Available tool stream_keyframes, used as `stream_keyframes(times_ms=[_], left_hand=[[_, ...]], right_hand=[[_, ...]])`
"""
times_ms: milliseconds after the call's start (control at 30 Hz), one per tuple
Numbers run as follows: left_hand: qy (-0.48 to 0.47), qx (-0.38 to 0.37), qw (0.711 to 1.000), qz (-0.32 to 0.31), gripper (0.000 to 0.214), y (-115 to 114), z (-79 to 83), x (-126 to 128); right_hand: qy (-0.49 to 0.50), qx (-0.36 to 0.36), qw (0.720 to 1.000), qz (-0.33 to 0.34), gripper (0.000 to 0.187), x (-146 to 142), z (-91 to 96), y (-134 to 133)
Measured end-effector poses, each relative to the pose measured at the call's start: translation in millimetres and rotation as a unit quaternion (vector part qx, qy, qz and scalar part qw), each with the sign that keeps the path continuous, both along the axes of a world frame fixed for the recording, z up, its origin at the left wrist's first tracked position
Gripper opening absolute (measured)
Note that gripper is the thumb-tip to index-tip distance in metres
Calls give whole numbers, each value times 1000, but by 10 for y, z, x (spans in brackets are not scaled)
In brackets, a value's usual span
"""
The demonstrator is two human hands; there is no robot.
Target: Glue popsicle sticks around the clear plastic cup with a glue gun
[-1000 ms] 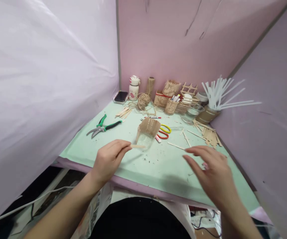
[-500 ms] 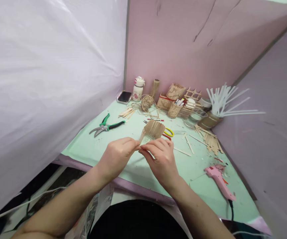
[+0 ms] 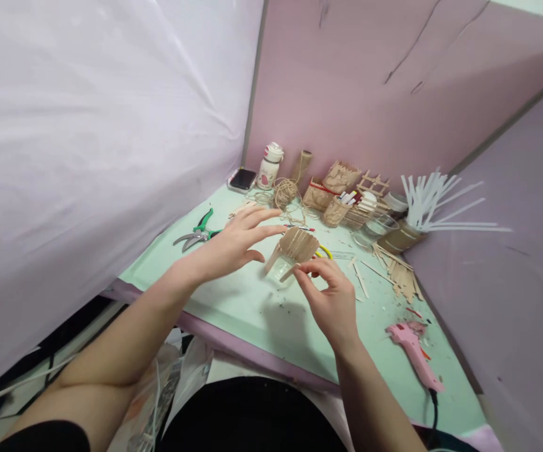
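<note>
A clear plastic cup partly faced with brown craft sticks (image 3: 299, 243) is held tilted above the table, its clear side towards me. My right hand (image 3: 330, 295) pinches its near right edge between thumb and fingers. To the left of the cup, my left hand (image 3: 233, 246) is open with fingers spread; its fingertips come close to the cup's upper left, and I cannot tell whether they touch. Beyond the cup, yellow-handled scissors (image 3: 326, 252) are partly hidden. My left hand covers part of the green-handled pruning shears (image 3: 196, 236).
On the right lies a pink hot glue gun (image 3: 415, 355) with a black cord. Loose craft sticks (image 3: 399, 273) lie near a brown container (image 3: 396, 238) of white glue sticks (image 3: 429, 198). Along the back stand a twine ball (image 3: 285, 193), a bottle (image 3: 270, 168) and a phone (image 3: 243, 179).
My left hand has let go of the cup's near edge and moved up and left, its fingers spreading. The right hand keeps its pinch on the cup. The view has shifted slightly.
</note>
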State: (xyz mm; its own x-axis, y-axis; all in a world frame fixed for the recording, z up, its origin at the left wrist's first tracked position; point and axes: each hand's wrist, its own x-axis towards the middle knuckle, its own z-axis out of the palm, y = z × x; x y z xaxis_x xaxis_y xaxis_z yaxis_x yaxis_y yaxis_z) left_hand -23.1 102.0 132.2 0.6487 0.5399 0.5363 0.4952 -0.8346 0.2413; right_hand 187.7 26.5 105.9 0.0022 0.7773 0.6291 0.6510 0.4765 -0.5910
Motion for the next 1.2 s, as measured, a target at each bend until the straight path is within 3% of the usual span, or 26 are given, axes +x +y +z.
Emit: stream_keyframes(times_ms=[100, 267, 433, 867, 1200], left_hand=[[96, -20, 995, -12, 71, 337, -23, 71], [183, -9, 980, -79, 40, 550, -31, 321], [231, -1, 965, -122, 14, 572, 8, 478], [275, 56, 955, -100, 20, 451, 21, 743], [242, 48, 964, -104, 20, 419, -22, 742]], right_hand=[[33, -15, 999, 14, 10, 84, -58, 65], [29, -14, 999, 0, 4, 108, -177, 125], [-4, -12, 1000, -21, 8, 76, -268, 139], [-31, 6, 998, -61, 10, 225, -448, 108], [-42, -12, 996, -72, 12, 206, -402, 129]])
